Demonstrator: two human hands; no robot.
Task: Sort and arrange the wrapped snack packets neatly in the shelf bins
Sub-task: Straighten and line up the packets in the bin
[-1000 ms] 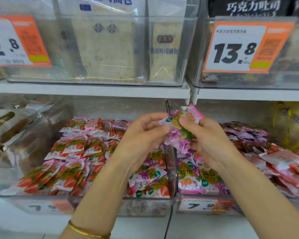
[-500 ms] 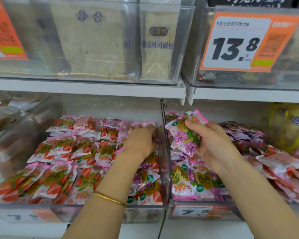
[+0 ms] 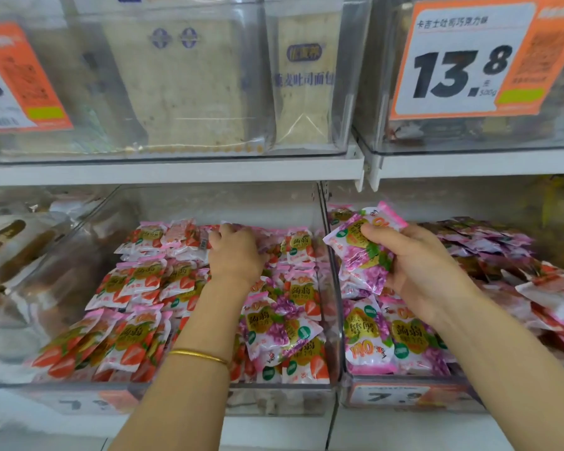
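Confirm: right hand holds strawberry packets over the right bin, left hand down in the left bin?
Head view: the right hand holds purple grape packets, not strawberry. Rest stands: over the right bin, left hand down in the left bin.

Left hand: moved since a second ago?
Yes. The left hand left the purple packet by the bin divider and went left, deeper into the left bin, onto the strawberry packets.

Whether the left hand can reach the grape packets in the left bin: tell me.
Probably yes: the left hand rests in that open-topped bin, and the grape packets lie uncovered beside its forearm.
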